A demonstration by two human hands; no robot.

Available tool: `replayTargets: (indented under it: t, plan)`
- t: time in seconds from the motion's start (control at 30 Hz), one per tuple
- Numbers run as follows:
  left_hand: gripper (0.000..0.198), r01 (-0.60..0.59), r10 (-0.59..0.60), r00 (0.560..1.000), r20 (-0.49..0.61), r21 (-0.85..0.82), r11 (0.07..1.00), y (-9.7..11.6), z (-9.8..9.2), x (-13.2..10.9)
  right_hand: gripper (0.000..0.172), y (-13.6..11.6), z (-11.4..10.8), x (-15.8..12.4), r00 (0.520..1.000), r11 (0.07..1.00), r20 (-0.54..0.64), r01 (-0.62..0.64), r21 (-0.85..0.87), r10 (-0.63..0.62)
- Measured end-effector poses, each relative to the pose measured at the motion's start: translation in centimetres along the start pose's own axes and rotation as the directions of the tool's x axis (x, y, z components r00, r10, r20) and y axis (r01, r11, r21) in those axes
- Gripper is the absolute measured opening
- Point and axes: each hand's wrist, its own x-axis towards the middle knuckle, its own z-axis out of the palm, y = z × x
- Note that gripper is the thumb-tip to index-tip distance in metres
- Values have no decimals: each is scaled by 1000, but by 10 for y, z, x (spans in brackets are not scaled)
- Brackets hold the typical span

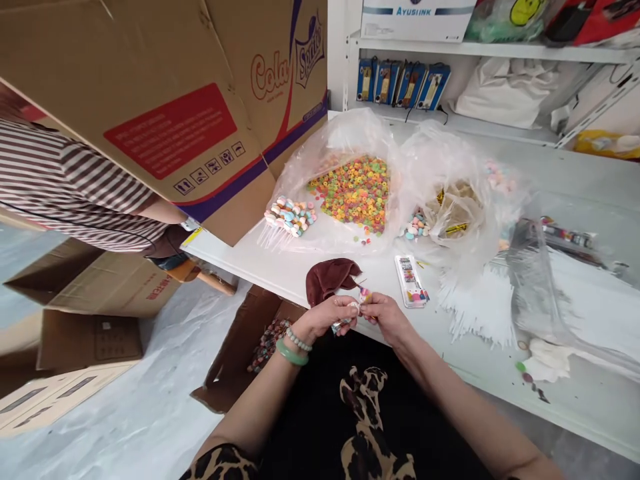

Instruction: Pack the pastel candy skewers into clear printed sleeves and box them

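Observation:
My left hand point(326, 319) and my right hand point(387, 319) meet at the table's front edge, both pinching a small stick threaded with pastel candy beads point(364, 295). A folded brown cloth point(327, 279) lies just beyond my left hand. Near my right hand sits a small white-and-clear packet point(410, 281). Farther back, a clear plastic bag point(300, 180) holds a heap of multicoloured candy rings point(354, 193) and several candy-threaded sticks point(290, 217). A loose pile of thin white sticks point(475, 308) lies to the right.
A person in a striped top point(65, 180) stands at the left beneath a large tilted cardboard box point(150, 100). An open carton of candy strands point(267, 345) sits below the table's edge. Shelves with boxes and bags stand behind the white table point(590, 393).

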Motion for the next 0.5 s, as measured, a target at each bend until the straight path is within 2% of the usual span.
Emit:
replayTargets:
  t: [0.03,0.07,0.13,0.17,0.2,0.23,0.3,0.37,0.43,0.5]
  plan:
    - [37,-3,1,1000,15,133,991,7,-3,-6,21,0,0,1,988,990,115,-113,87,103]
    - [34,0,-8,1000,28,267,964,13,-6,-13,24,1,2,3,951,959,240,-237,156,196]
    - [29,21,-32,999,13,503,864,22,-15,-29,28,3,10,4,842,876,436,-437,205,318]
    - [27,48,-47,999,-16,589,807,24,-20,-37,28,4,16,4,817,870,464,-461,172,341]
    - [26,88,-72,996,-53,648,756,24,-25,-45,25,6,24,5,812,889,461,-447,100,357]
    - [25,144,-107,989,-97,683,716,23,-30,-55,20,9,32,5,829,918,430,-396,2,357]
    - [24,286,-190,958,-213,715,638,21,-40,-74,9,12,47,8,897,945,325,-228,-235,298]
    - [23,439,-217,898,-383,750,494,24,-50,-91,8,14,54,11,949,913,248,-84,-399,195]
    - [23,576,-116,813,-570,761,299,34,-58,-102,9,14,52,15,972,913,193,-45,-406,134]
    - [26,695,60,698,-714,695,181,52,-67,-99,11,14,43,19,984,939,121,-83,-332,130]
